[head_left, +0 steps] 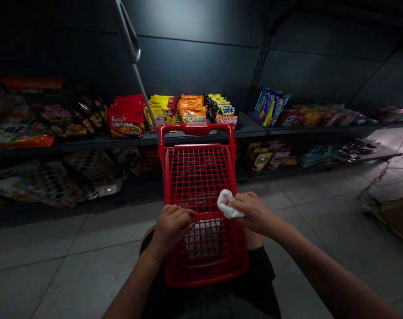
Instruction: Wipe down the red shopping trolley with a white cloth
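Head view: cloth (225, 204) in right hand (255, 213)

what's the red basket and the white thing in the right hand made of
The basket looks like moulded plastic: glossy red, with thick ribs forming a seamless grid. The white wad in the right hand looks like soft cloth or tissue, matte and crumpled; the view can't settle which.

We hold a white cloth (226, 204) in our right hand (256, 213) at the crossbar of a red wire shopping basket (204, 272), our left hand (171, 230) gripping it, instant noodle packets (191, 108) on dark metal shelves (244, 128) at the far side
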Available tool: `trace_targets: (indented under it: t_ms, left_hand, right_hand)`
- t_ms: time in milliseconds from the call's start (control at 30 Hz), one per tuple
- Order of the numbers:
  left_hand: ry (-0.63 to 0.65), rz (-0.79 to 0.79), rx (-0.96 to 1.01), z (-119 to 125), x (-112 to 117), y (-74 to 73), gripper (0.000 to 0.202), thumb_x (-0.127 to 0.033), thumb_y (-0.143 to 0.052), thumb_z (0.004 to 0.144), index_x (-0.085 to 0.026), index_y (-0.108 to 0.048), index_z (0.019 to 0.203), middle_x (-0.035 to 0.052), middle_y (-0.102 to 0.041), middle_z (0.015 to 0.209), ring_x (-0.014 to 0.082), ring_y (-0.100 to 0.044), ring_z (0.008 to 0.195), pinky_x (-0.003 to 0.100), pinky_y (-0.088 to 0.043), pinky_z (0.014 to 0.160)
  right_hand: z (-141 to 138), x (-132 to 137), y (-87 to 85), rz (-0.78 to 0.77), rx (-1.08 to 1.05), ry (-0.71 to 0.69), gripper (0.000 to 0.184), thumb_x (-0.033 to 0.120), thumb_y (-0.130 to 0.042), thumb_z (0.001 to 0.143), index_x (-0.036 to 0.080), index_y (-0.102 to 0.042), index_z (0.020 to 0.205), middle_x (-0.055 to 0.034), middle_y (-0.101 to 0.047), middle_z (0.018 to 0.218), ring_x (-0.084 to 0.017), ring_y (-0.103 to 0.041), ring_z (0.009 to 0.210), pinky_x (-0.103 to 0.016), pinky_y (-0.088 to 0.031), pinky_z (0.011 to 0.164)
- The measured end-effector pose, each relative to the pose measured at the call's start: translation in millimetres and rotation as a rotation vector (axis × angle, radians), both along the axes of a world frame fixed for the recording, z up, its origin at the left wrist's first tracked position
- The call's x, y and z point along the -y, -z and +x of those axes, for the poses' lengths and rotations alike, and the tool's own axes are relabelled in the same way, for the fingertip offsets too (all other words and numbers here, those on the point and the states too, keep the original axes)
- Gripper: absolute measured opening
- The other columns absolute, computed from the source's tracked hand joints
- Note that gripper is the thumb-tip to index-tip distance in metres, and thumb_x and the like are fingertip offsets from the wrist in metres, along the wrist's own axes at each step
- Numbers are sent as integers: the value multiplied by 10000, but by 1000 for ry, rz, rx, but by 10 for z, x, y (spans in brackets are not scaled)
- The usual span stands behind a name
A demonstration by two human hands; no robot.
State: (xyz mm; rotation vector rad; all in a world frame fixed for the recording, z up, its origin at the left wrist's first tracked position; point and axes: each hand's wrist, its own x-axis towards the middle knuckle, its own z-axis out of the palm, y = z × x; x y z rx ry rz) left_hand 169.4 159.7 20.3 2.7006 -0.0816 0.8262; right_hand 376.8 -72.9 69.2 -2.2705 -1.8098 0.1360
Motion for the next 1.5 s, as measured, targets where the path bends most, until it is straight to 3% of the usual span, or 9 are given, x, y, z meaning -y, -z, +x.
trace_targets:
  t_ms: [133,333,433,667,867,1000,1333,1433,1500]
  left_hand:
    - [0,25,11,24,12,-22,195,-285,-650,916,-199,-586,752,-13,-774,971,144,-617,796,342,-369,771]
    - [-1,-7,48,28,22,-6,187,-252,-648,914,-196,-579,749,-14,-771,975,140,-605,795,338,-372,780]
    - [6,-22,40,16,-3,32,179,-251,-659,907,-196,-577,758,-25,-766,986,140,-602,806,340,-364,783]
    - [13,-26,-44,32,-50,93,145,-266,-644,915,-197,-595,797,-18,-760,974,156,-584,814,347,-351,770]
    - [-28,25,-97,62,-57,102,143,-277,-669,884,-200,-618,774,3,-739,880,180,-547,775,347,-332,719]
    - [-79,44,-145,35,-54,76,142,-249,-694,856,-201,-625,742,4,-710,785,184,-529,743,347,-331,697]
    - [-260,-52,-142,-80,378,-88,192,-192,-625,898,-248,-665,1076,38,-718,1088,224,-612,1016,408,-409,914]
    - [-271,-319,-139,-180,613,-102,228,-242,-596,910,-255,-673,1125,69,-668,1197,258,-577,1144,448,-419,1003]
    - [-132,-712,-317,-239,713,-71,254,-343,-559,937,-228,-666,1136,70,-692,1092,224,-637,1002,393,-494,896]
  right_hand:
    - [577,-463,129,69,121,175,378,275,-574,937,255,-570,1314,-73,-632,1097,-208,-539,1011,-305,-270,802]
    - [1285,-1138,-35,157,304,571,369,391,-482,980,235,-589,1297,-119,-619,1113,-241,-542,979,-318,-242,726]
    - [1048,-1036,-1,156,274,539,334,411,-473,979,186,-647,1154,-107,-639,1009,-224,-552,910,-318,-247,724]
    - [-161,-11,327,167,72,220,168,257,-610,892,223,-641,1054,-36,-621,945,-199,-535,925,-334,-286,873]
    - [-622,-331,207,98,84,-110,202,288,-649,897,254,-613,1093,-17,-614,988,-191,-506,912,-329,-309,877]
    - [-734,-566,202,117,195,-154,180,226,-538,968,245,-595,1138,-32,-613,993,-194,-492,907,-346,-306,915]
    - [-391,-102,378,159,291,67,322,176,-600,898,248,-578,1212,-55,-619,981,-227,-497,917,-395,-284,978]
    - [-392,-146,315,201,279,50,342,210,-623,882,238,-579,1221,-58,-626,992,-226,-499,916,-387,-280,962]
    - [-400,-154,273,219,255,41,343,212,-635,873,235,-583,1211,-57,-631,992,-223,-502,925,-377,-276,953]
